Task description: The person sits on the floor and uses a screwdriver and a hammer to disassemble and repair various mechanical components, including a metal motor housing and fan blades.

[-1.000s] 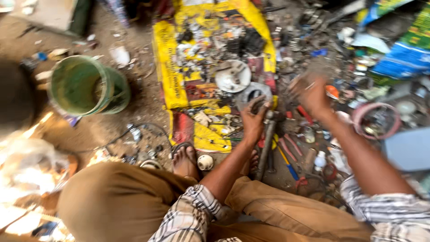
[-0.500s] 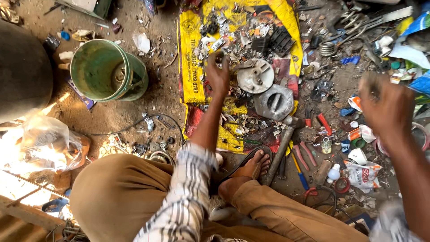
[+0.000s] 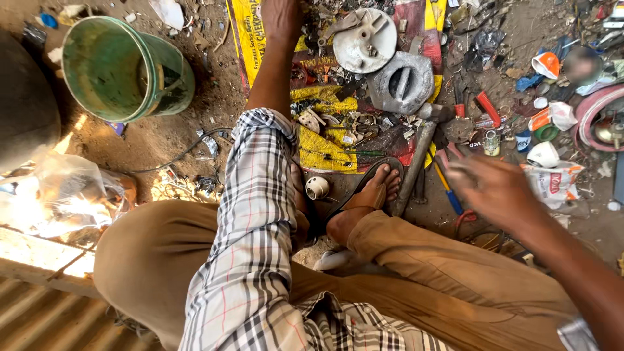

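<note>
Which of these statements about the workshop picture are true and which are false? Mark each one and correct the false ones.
1. The left hand reaches far forward over the yellow sheet strewn with small metal parts. True.
2. The green bucket stands upright on the yellow sheet. False: it lies tipped on the bare ground, left of the sheet, with its mouth toward the camera.
3. The right hand grips the hammer. False: it hovers open and blurred to the right of the hammer, holding nothing that shows.
4. A sandalled foot rests at the near edge of the sheet. True.
5. A round grey metal cover lies near the top of the sheet. True.
</note>
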